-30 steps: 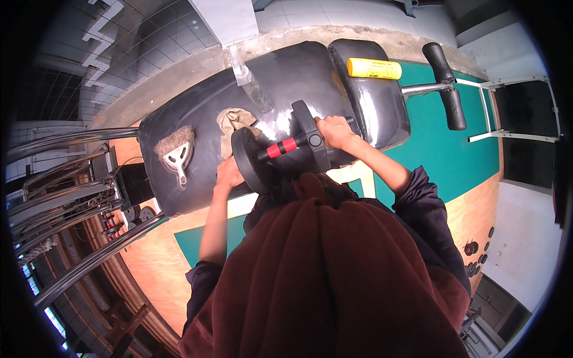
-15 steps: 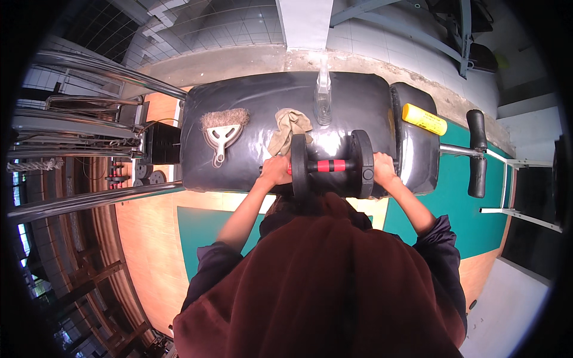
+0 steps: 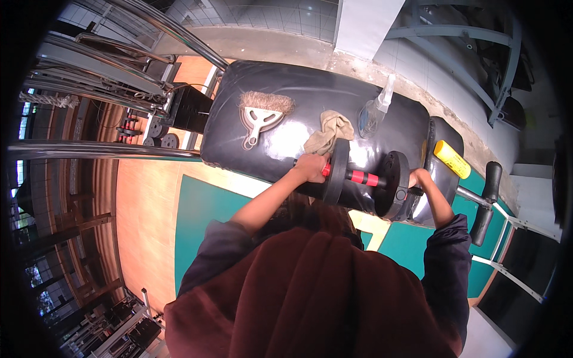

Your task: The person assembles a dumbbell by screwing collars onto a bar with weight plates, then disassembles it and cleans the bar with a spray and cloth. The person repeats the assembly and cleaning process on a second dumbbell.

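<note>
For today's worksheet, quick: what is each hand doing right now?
Left hand: closed on one end of the red-handled black dumbbell.
Right hand: grips its other end.

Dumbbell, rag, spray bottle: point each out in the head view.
dumbbell (image 3: 364,177), head view, on the red grip between the two black plates.
rag (image 3: 327,134), head view, on the middle of the crumpled cloth.
spray bottle (image 3: 375,112), head view, on its clear body.

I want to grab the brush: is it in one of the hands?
No: the brush lies on the black bench, while both hands grip the dumbbell.
</note>
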Action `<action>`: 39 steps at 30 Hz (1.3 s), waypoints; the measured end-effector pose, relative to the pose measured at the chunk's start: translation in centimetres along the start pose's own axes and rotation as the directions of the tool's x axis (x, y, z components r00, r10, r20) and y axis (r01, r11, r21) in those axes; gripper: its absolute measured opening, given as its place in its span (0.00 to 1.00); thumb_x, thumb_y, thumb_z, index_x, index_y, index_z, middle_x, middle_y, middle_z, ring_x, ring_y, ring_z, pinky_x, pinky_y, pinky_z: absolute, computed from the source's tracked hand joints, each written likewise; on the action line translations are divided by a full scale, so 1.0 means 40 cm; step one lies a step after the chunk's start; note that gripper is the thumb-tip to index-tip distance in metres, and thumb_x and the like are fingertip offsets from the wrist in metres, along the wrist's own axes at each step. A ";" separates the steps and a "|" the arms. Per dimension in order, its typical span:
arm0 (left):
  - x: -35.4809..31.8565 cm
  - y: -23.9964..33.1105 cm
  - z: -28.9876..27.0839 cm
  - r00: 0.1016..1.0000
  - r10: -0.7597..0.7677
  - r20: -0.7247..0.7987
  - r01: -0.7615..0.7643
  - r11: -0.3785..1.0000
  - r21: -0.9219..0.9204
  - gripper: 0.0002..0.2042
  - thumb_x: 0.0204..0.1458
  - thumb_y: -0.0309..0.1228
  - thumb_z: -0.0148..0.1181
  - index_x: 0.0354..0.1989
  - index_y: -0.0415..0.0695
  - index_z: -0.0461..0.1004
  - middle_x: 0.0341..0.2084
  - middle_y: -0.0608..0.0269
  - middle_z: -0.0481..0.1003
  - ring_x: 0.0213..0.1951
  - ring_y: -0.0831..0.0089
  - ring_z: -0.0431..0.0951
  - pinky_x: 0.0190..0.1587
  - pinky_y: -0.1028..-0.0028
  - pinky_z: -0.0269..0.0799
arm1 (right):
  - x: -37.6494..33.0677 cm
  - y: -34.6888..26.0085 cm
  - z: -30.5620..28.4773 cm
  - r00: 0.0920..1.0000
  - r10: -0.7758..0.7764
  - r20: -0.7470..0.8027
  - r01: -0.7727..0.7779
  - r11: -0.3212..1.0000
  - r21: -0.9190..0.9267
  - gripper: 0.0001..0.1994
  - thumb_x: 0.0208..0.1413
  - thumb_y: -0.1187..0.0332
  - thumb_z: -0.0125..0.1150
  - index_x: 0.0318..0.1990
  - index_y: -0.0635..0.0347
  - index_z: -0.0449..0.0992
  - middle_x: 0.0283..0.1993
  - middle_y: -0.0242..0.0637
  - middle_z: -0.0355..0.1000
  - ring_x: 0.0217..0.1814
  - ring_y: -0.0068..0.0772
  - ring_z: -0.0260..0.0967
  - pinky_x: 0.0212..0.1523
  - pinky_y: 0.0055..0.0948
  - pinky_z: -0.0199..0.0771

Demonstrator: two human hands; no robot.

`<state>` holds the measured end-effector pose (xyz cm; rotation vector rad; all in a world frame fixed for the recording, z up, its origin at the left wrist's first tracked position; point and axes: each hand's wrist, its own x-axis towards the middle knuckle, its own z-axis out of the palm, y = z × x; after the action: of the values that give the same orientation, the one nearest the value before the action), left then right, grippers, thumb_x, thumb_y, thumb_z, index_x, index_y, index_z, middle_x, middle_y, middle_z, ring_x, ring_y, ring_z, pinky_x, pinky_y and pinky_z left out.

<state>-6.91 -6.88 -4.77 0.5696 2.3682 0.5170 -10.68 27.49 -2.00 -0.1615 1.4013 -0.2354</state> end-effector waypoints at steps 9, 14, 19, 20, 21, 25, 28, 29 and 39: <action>0.027 -0.016 0.024 0.999 -0.011 0.042 0.013 0.999 -0.045 0.26 0.28 0.33 0.60 0.43 0.46 0.67 0.30 0.53 0.75 0.38 0.56 0.75 0.38 0.62 0.70 | -0.079 -0.037 -0.026 0.963 -0.146 -0.226 0.116 0.983 -0.139 0.22 0.33 0.56 0.64 0.39 0.55 0.75 0.41 0.44 0.72 0.41 0.43 0.70 0.45 0.37 0.69; 0.019 -0.022 0.039 0.999 0.008 0.043 -0.003 0.993 -0.120 0.23 0.25 0.32 0.60 0.38 0.51 0.71 0.30 0.56 0.75 0.39 0.58 0.75 0.38 0.64 0.69 | -0.076 -0.042 0.091 0.735 -0.312 -0.602 0.102 0.929 -0.356 0.22 0.31 0.58 0.66 0.38 0.55 0.75 0.42 0.46 0.71 0.46 0.45 0.68 0.46 0.38 0.69; 0.007 -0.007 0.050 0.999 -0.026 -0.023 0.024 0.995 -0.098 0.21 0.26 0.32 0.59 0.37 0.51 0.71 0.28 0.57 0.75 0.38 0.58 0.75 0.38 0.64 0.69 | 0.020 0.017 0.241 0.359 -0.361 -0.861 -0.313 0.822 -0.475 0.13 0.26 0.67 0.66 0.26 0.58 0.75 0.23 0.45 0.70 0.28 0.52 0.70 0.29 0.43 0.71; 0.005 -0.001 0.054 0.999 -0.050 -0.018 0.048 0.995 -0.084 0.21 0.25 0.31 0.59 0.37 0.51 0.71 0.28 0.57 0.75 0.38 0.58 0.75 0.38 0.64 0.69 | 0.035 0.027 0.237 0.282 -0.431 -0.857 -0.250 0.830 -0.499 0.13 0.27 0.68 0.66 0.27 0.57 0.75 0.23 0.46 0.70 0.28 0.52 0.70 0.30 0.43 0.71; 0.005 0.003 0.055 0.998 -0.061 -0.024 0.059 0.996 -0.065 0.21 0.25 0.31 0.59 0.37 0.51 0.70 0.28 0.57 0.75 0.38 0.58 0.75 0.38 0.64 0.69 | 0.045 0.034 0.232 0.210 -0.488 -0.847 -0.202 0.826 -0.526 0.13 0.27 0.68 0.66 0.28 0.56 0.75 0.23 0.47 0.70 0.28 0.52 0.70 0.30 0.43 0.72; -0.005 0.019 0.060 0.990 -0.127 -0.065 0.125 0.991 -0.038 0.23 0.25 0.32 0.63 0.37 0.51 0.70 0.29 0.57 0.75 0.38 0.59 0.75 0.39 0.64 0.69 | 0.027 0.039 0.192 0.384 -0.490 -0.783 -0.014 0.844 -0.536 0.17 0.25 0.69 0.67 0.31 0.55 0.75 0.27 0.47 0.71 0.33 0.52 0.70 0.33 0.41 0.72; -0.011 0.025 0.057 0.988 -0.143 -0.059 0.142 0.990 -0.020 0.24 0.25 0.33 0.64 0.38 0.51 0.70 0.30 0.58 0.75 0.38 0.59 0.75 0.40 0.64 0.69 | 0.000 0.028 0.166 0.406 -0.576 -0.710 0.129 0.805 -0.579 0.21 0.23 0.69 0.69 0.34 0.55 0.75 0.31 0.46 0.73 0.36 0.51 0.71 0.36 0.38 0.73; -0.013 0.026 0.056 0.987 -0.158 -0.039 0.157 0.987 -0.032 0.24 0.25 0.33 0.64 0.39 0.51 0.70 0.30 0.58 0.75 0.38 0.59 0.75 0.40 0.64 0.69 | -0.001 0.027 0.159 0.413 -0.635 -0.653 0.180 0.760 -0.625 0.22 0.23 0.70 0.69 0.35 0.56 0.75 0.31 0.45 0.73 0.36 0.49 0.71 0.36 0.37 0.73; -0.062 0.044 0.099 0.980 -0.134 -0.146 0.136 0.991 0.001 0.14 0.23 0.30 0.61 0.25 0.46 0.75 0.24 0.57 0.75 0.34 0.60 0.76 0.36 0.64 0.71 | 0.113 0.122 0.018 0.943 -0.332 -0.002 0.331 0.941 0.070 0.07 0.43 0.67 0.60 0.23 0.60 0.71 0.18 0.30 0.65 0.16 0.23 0.62 0.17 0.23 0.63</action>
<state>-2.09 -5.83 -5.55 0.3836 2.5278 0.4995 -8.94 31.02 -7.42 -0.3421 1.3488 -0.5619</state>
